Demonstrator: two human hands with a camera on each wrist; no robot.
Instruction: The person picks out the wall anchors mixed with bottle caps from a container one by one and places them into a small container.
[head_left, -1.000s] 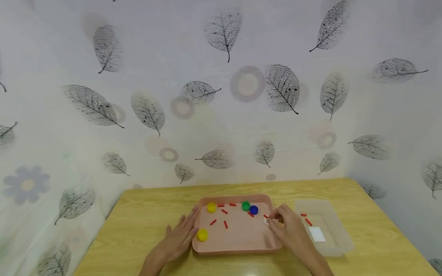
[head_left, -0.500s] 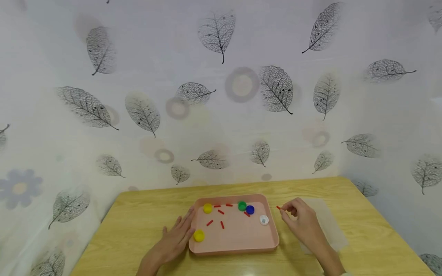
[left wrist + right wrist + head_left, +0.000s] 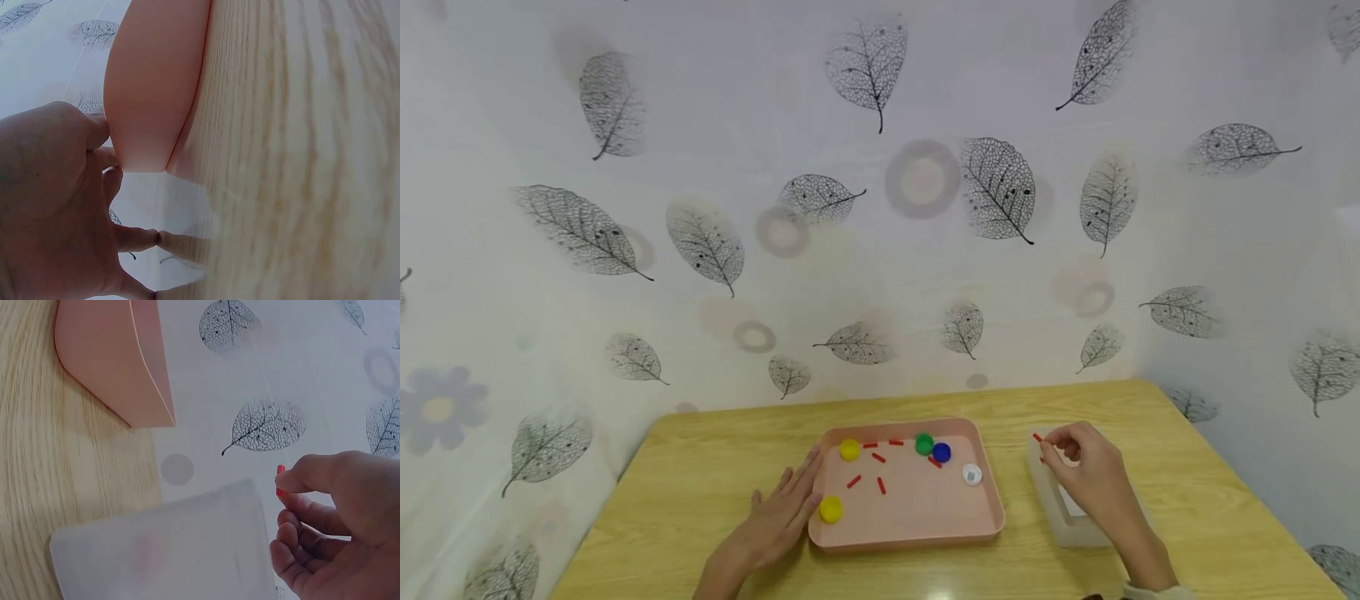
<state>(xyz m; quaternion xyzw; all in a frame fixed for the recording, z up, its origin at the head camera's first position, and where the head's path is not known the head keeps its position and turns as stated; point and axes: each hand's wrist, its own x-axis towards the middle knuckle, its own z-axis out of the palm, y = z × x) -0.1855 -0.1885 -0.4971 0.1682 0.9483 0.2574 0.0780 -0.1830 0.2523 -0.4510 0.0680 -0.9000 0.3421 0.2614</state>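
Between thumb and fingertips my right hand [image 3: 1092,467] pinches a short red stick [image 3: 280,480], held over the far left part of a translucent plastic box [image 3: 1051,508]. My left hand [image 3: 775,521] lies with fingers extended against the left side of a pink tray [image 3: 917,533]; in the left wrist view its fingers touch the tray's outer wall [image 3: 153,94]. Inside the tray are yellow caps [image 3: 831,509], a green cap [image 3: 924,444], a blue cap [image 3: 942,452], a white cap [image 3: 972,475] and several red sticks [image 3: 882,485].
A white card [image 3: 1072,503] shows inside the box, partly hidden by my right hand. Tray and box stand side by side on a wood-grain table [image 3: 722,450], with a strip of tabletop between them. Behind rises a leaf-patterned wall covering [image 3: 880,250].
My right hand has lifted the red stick from beside the white cap, moved right past the tray's edge and come over the box. The left hand stays at the tray.
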